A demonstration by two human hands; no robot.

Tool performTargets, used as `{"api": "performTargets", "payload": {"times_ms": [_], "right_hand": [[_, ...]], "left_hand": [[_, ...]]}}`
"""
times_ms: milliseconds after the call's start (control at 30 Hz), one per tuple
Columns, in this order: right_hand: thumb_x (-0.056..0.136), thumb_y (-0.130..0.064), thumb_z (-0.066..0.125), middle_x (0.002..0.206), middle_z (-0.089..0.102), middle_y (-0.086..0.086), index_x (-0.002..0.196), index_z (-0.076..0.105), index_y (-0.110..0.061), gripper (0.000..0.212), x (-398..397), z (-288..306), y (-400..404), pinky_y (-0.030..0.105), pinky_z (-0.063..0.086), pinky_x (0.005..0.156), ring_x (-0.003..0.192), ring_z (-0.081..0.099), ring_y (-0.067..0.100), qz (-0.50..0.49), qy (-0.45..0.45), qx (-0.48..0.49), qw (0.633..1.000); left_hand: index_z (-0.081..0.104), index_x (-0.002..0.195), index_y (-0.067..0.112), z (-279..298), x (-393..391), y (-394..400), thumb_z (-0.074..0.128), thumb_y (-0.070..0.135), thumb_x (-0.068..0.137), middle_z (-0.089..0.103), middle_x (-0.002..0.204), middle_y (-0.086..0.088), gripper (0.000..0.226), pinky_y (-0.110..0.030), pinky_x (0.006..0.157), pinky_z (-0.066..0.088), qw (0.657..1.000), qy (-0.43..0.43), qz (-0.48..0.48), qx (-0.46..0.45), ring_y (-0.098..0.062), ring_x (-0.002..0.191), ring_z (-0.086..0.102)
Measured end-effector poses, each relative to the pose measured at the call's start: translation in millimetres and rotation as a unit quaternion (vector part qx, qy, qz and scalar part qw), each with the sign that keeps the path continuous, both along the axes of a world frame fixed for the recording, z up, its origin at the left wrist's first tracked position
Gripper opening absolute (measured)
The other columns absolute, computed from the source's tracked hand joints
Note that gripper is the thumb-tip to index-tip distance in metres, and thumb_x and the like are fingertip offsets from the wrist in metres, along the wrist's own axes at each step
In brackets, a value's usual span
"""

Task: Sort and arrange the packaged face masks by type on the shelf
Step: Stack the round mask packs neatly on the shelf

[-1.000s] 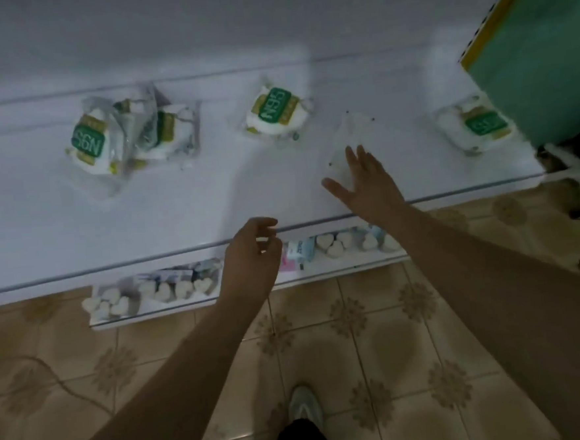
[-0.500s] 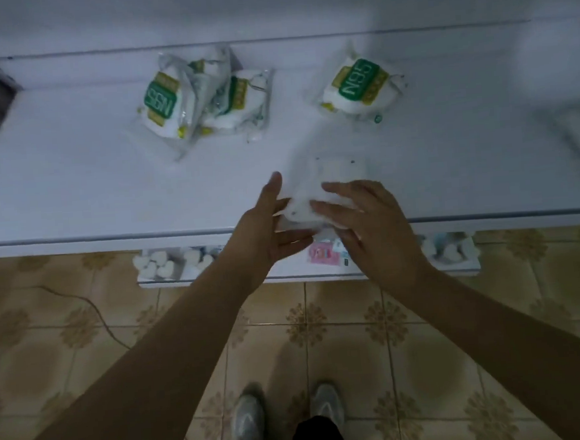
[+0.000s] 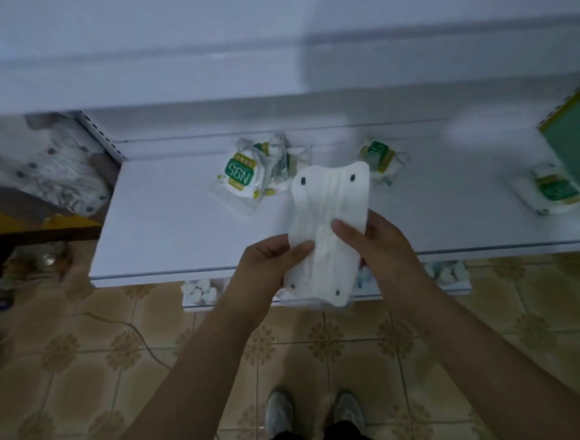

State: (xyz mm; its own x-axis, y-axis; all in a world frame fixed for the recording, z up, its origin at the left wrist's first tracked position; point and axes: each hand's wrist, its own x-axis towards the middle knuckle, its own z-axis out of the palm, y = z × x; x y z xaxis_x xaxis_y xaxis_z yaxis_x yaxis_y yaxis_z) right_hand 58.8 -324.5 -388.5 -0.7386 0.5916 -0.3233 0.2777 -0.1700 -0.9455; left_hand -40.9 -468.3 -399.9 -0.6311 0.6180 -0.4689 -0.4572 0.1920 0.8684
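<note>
Small shop interior, white metal display shelf [image 3: 179,227] with green-labelled N95 mask packets [image 3: 241,175] (loosely scattered), lower stocked tier [image 3: 201,300], beige patterned tile floor [image 3: 86,371]

A plain white mask packet [image 3: 329,217] is held above the shelf [image 3: 179,227], with apparently four N95 packs [image 3: 241,175] lying behind.

A white mask [image 3: 329,213] with black dots, green-and-yellow labelled packets [image 3: 241,177] on a white shelf [image 3: 165,228], beige flower-patterned tiles [image 3: 86,364].

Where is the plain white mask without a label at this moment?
In the head view, the plain white mask is near the centre, held by the left hand and right hand above the front edge of the shelf.
</note>
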Motion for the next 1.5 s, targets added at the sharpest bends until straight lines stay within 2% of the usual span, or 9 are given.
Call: {"api": "performTargets", "payload": {"times_ms": [67, 233, 433, 600, 800, 933, 1067, 1233, 1500], "right_hand": [[0.088, -0.021, 0.072, 0.081, 0.075, -0.015, 0.091, 0.070, -0.028, 0.008, 23.8, 59.8, -6.5, 0.015, 0.053, 0.056, 0.071, 0.070, 0.000, -0.055, 0.022, 0.050, 0.997], [0.091, -0.026, 0.067, 0.062, 0.068, -0.013, 0.073, 0.067, -0.019, 0.019, 69.9, 158.0, -12.8, 0.016, 0.047, 0.049, 0.056, 0.062, 0.002, -0.130, 0.028, 0.170, 0.976], [0.091, -0.032, 0.068, 0.082, 0.072, -0.004, 0.093, 0.067, -0.025, 0.008, 116.9, 254.4, 15.5, 0.019, 0.050, 0.059, 0.071, 0.066, 0.008, -0.290, 0.057, 0.255, 0.921], [0.075, -0.061, 0.062, 0.090, 0.068, -0.022, 0.104, 0.058, -0.032, 0.042, 136.0, 306.1, 30.5, 0.013, 0.050, 0.066, 0.077, 0.065, -0.003, -0.281, 0.103, 0.251, 0.921], [0.098, -0.028, 0.056, 0.067, 0.042, -0.004, 0.078, 0.045, -0.016, 0.026, 165.0, 317.6, 145.2, 0.035, 0.037, 0.069, 0.071, 0.044, 0.016, -0.430, 0.113, 0.288, 0.848], [0.098, -0.026, 0.056, 0.091, 0.059, 0.004, 0.103, 0.058, -0.007, 0.019, 206.0, 345.7, 271.4, 0.033, 0.041, 0.072, 0.085, 0.053, 0.022, -0.433, -0.024, 0.442, 0.785], [0.091, -0.025, 0.066, 0.068, 0.045, -0.004, 0.069, 0.049, -0.018, 0.029, 200.0, 356.7, 376.0, 0.022, 0.028, 0.054, 0.076, 0.045, 0.023, -0.322, -0.157, 0.491, 0.794], [0.088, -0.042, 0.069, 0.114, 0.065, 0.008, 0.114, 0.061, -0.010, 0.042, 157.5, 338.2, 423.2, 0.031, 0.043, 0.077, 0.104, 0.061, 0.026, -0.183, -0.302, 0.523, 0.776], [0.096, -0.054, 0.048, 0.142, 0.044, 0.016, 0.145, 0.038, -0.009, 0.067, 145.2, 347.5, 412.9, 0.044, 0.036, 0.098, 0.124, 0.043, 0.036, -0.261, -0.253, 0.644, 0.673]], "left_hand": [[0.075, 0.112, 0.005, 45.9, 19.9, -5.8, 0.072, 0.015, 0.088, 0.077, 0.107, -0.011, 0.027, -0.039, 0.086, 0.061, 0.999, 0.004, -0.035, 0.017, -0.027, 0.099, 0.074], [0.076, 0.097, 0.009, 129.8, 54.3, 12.4, 0.071, 0.014, 0.090, 0.079, 0.087, -0.004, 0.009, -0.030, 0.061, 0.059, 0.988, 0.075, -0.128, 0.051, -0.020, 0.074, 0.074], [0.073, 0.071, 0.019, 237.9, 80.0, 75.4, 0.073, 0.021, 0.090, 0.072, 0.067, 0.003, 0.019, -0.019, 0.057, 0.047, 0.949, 0.229, -0.156, 0.149, -0.008, 0.062, 0.065], [0.078, 0.092, 0.027, 279.6, 104.1, 138.4, 0.072, 0.020, 0.090, 0.067, 0.096, 0.014, 0.010, -0.022, 0.066, 0.050, 0.769, 0.612, -0.047, 0.178, -0.003, 0.081, 0.063], [0.070, 0.121, 0.028, 286.9, 140.4, 219.1, 0.059, 0.045, 0.092, 0.063, 0.123, 0.010, 0.036, -0.036, 0.086, 0.050, 0.629, 0.724, -0.129, 0.253, -0.014, 0.111, 0.061], [0.071, 0.118, 0.026, 299.9, 141.8, 288.1, 0.053, 0.037, 0.093, 0.064, 0.123, 0.006, 0.033, -0.037, 0.093, 0.044, 0.642, 0.731, -0.078, 0.217, -0.020, 0.114, 0.060], [0.070, 0.118, 0.025, 314.0, 146.1, 347.2, 0.050, 0.033, 0.091, 0.064, 0.124, 0.002, 0.034, -0.039, 0.092, 0.045, 0.641, 0.746, -0.053, 0.171, -0.023, 0.116, 0.057], [0.072, 0.112, 0.031, 316.9, 148.1, 388.0, 0.050, 0.038, 0.089, 0.066, 0.118, 0.007, 0.033, -0.037, 0.094, 0.039, 0.670, 0.735, -0.067, 0.085, -0.020, 0.113, 0.059], [0.069, 0.119, 0.025, 319.2, 137.2, 387.4, 0.050, 0.034, 0.090, 0.065, 0.119, 0.005, 0.035, -0.038, 0.101, 0.042, 0.713, 0.693, -0.071, 0.081, -0.019, 0.112, 0.060]]}}
